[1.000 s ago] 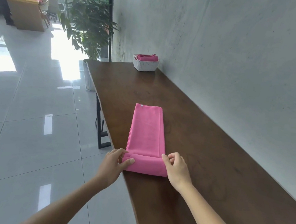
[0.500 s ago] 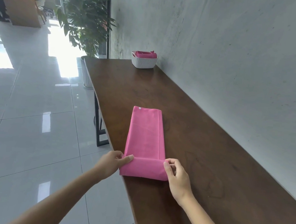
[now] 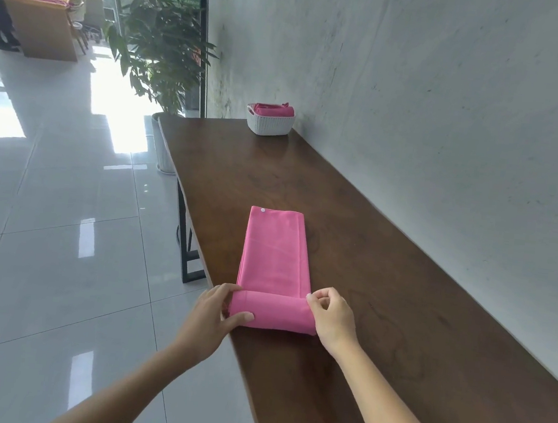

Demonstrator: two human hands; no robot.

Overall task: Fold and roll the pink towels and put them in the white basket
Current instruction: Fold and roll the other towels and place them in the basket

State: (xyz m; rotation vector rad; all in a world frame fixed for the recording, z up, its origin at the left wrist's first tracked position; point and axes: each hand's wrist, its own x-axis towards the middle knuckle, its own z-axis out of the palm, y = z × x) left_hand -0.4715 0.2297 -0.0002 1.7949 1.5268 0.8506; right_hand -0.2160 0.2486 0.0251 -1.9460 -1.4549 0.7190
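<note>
A pink towel [image 3: 275, 252], folded into a long narrow strip, lies on the dark wooden table [image 3: 383, 291], its near end rolled into a short roll. My left hand [image 3: 215, 311] grips the roll's left end, thumb over the front. At the roll's right end my right hand [image 3: 330, 315] holds it with curled fingers. Far down the table by the wall stands the white basket [image 3: 270, 124] with rolled pink towels inside.
A concrete wall [image 3: 419, 105] runs along the table's right side. The table's left edge drops to a glossy tiled floor [image 3: 44, 238]. A potted plant [image 3: 163, 51] stands past the far end. A wooden desk [image 3: 42, 28] and a person are far left.
The roll at the towel's near end has grown thicker and moved a little further up the strip, with both hands following it. The flat part is shorter.
</note>
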